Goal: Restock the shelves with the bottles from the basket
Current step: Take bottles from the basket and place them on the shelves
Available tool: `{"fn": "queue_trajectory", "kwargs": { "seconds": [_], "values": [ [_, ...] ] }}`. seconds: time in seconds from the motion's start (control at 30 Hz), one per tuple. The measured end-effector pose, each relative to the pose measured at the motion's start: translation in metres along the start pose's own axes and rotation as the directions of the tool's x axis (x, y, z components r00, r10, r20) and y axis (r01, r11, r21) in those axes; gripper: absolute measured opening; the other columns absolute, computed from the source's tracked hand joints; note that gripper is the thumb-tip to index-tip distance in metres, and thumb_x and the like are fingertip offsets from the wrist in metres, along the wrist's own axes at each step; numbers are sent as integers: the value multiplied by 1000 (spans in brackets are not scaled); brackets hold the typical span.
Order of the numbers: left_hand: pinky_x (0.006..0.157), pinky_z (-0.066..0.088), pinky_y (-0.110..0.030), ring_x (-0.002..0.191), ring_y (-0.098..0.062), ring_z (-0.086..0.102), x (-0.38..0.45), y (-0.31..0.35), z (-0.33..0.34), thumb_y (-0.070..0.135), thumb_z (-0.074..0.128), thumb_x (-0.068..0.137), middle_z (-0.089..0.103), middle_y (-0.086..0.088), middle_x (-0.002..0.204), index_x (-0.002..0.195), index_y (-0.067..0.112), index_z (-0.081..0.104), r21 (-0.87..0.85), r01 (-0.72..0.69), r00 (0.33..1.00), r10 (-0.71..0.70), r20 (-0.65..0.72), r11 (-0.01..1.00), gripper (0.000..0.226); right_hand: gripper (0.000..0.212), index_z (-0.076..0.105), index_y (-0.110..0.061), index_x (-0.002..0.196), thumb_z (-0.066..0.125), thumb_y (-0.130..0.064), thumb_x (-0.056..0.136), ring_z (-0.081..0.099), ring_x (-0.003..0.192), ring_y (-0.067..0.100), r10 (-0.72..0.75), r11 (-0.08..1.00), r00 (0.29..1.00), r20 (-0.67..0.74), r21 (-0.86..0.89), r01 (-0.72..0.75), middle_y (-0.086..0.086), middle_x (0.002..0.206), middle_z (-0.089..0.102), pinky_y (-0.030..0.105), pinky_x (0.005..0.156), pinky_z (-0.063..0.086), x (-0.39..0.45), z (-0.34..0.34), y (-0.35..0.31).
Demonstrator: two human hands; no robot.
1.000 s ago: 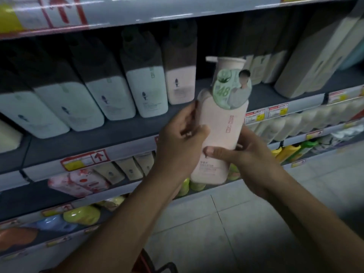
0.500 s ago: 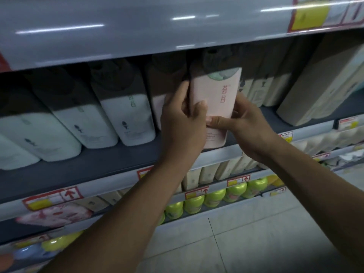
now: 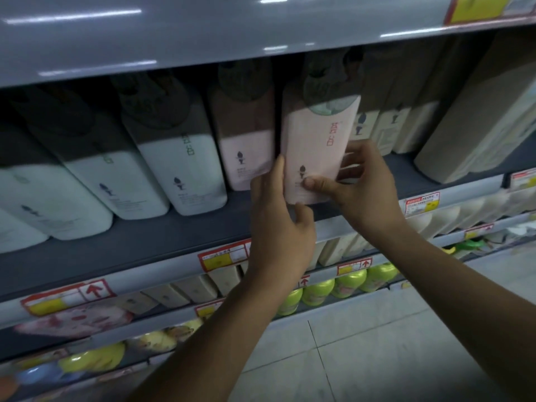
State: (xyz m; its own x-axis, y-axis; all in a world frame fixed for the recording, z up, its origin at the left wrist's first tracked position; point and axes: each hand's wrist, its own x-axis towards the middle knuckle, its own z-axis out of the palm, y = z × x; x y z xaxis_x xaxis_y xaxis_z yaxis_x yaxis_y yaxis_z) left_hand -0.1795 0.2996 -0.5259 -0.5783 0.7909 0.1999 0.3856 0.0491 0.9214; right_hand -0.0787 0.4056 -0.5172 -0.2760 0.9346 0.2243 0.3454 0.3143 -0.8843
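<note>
A pale pink bottle [image 3: 319, 146] with red lettering and a round green tag at its neck stands near the front of the dark grey shelf [image 3: 174, 242], its top in the shadow of the shelf above. My right hand [image 3: 362, 192] grips its lower right side, thumb pressed on the front label and fingers curled behind. My left hand [image 3: 278, 227] lies along the bottle's left edge with straight fingers, thumb just below the bottle's base. No basket is in view.
Another pink bottle [image 3: 246, 152] stands close on the left, then a row of white bottles [image 3: 179, 175]. Beige packs [image 3: 478, 126] fill the right end. The upper shelf board [image 3: 203, 39] hangs low overhead. Green bottles [image 3: 348, 282] sit on a lower shelf above tiled floor [image 3: 377, 358].
Both hands lifted the pink bottle from in front of the shelf and set it into the row beside the other pink bottle. My left thumb has come off its front.
</note>
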Motion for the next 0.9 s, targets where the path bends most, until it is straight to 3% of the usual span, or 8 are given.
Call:
{"fn": "queue_trajectory", "kwargs": {
  "seconds": [0.07, 0.17, 0.3, 0.4, 0.53, 0.67, 0.87, 0.9],
  "values": [
    [117, 45, -32, 145, -13, 44, 1, -1, 0, -2, 54, 96, 32, 7, 151, 166, 24, 23, 36, 9, 999, -11, 43, 999, 81, 53, 58, -24, 113, 95, -26, 76, 67, 90, 14, 2, 998, 999, -54, -56, -5, 6, 105, 68, 19, 76, 55, -6, 8, 4],
    [109, 40, -16, 146, -11, 41, 4, -3, -1, -3, 54, 96, 28, 5, 154, 167, 25, 13, 78, -2, 996, -6, 93, 997, 87, 48, 63, -18, 117, 92, -20, 79, 63, 83, 0, 9, 998, 993, -115, -53, -15, -1, 99, 68, 5, 67, 47, -7, 15, 3],
    [103, 39, -13, 147, -12, 40, 12, -2, 4, 2, 56, 97, 24, 2, 160, 167, 25, 12, 90, 4, 989, -17, 145, 996, 86, 34, 65, -14, 112, 86, -14, 85, 57, 79, -12, 37, 999, 987, -159, -27, -42, -12, 95, 66, 0, 67, 45, 1, 20, 1],
    [93, 36, 0, 146, -11, 39, 18, 2, 9, 2, 57, 96, 22, 2, 163, 167, 23, 15, 75, 17, 991, -27, 134, 997, 85, 30, 58, -20, 97, 86, -16, 85, 62, 76, 7, 31, 997, 980, -198, -69, -46, -15, 80, 59, 15, 70, 48, 4, 27, 0],
    [93, 37, -8, 131, 0, 40, 19, 4, 10, 6, 60, 95, 23, 0, 163, 167, 22, 15, 151, 7, 992, -26, 124, 989, 86, 19, 69, -16, 98, 83, -15, 86, 70, 85, 16, 39, 995, 974, -223, -78, -58, -6, 85, 69, 33, 81, 58, 6, 30, 3],
    [92, 36, -9, 139, -18, 42, 18, 3, 9, 8, 64, 93, 25, -2, 163, 166, 18, 14, 195, -13, 993, -10, 120, 981, 90, 20, 78, -12, 109, 79, -13, 89, 75, 93, 15, 57, 995, 973, -225, -67, -73, 2, 99, 80, 39, 91, 61, 10, 31, 5],
    [97, 33, -1, 143, -15, 39, 21, 0, 15, 0, 62, 90, 30, -6, 160, 165, 16, 19, 146, -7, 997, -5, 77, 989, 88, 7, 77, -13, 94, 70, -14, 91, 73, 86, 18, 47, 991, 984, -174, -114, -67, -2, 85, 78, 42, 85, 60, 15, 37, 1],
    [102, 34, -6, 144, -14, 39, 21, -1, 15, -1, 61, 90, 33, -6, 160, 165, 17, 20, 118, 1, 998, -9, 70, 993, 87, 6, 76, -13, 92, 70, -15, 93, 72, 86, 19, 58, 988, 984, -171, -128, -80, -1, 83, 76, 40, 84, 59, 16, 37, 1]
  ]
}}
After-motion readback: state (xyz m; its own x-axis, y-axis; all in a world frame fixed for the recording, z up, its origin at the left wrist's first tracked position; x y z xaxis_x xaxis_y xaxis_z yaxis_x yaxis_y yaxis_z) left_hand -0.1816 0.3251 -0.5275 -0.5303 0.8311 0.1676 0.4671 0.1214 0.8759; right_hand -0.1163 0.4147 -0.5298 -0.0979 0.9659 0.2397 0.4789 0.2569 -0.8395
